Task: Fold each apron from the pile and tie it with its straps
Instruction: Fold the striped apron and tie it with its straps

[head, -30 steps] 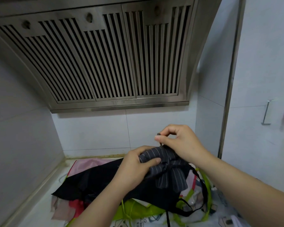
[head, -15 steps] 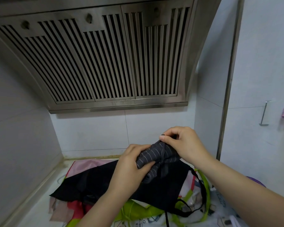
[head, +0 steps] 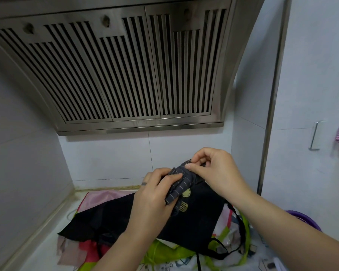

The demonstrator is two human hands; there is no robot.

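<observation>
My left hand (head: 153, 194) grips the folded striped apron (head: 179, 185) above the pile (head: 106, 218) on the worktop (head: 47, 251). My right hand (head: 213, 169) pinches its top. I'm likely at the tying step, and next I need the strap cinched snug.

The range hood (head: 125, 75) is made of brushed steel, dull-sheened and smudged around its slats. The wall tiles (head: 110, 157) below it are seen to be smooth and faintly glossy. Below the hood, matt woven cloth is shown in the striped apron (head: 179, 184), plain matt cloth in the black apron (head: 200, 218), and a slight satin sheen on a pink cloth (head: 100, 196). Right of the hood, a handle (head: 314, 135) of polished metal is fixed.
</observation>
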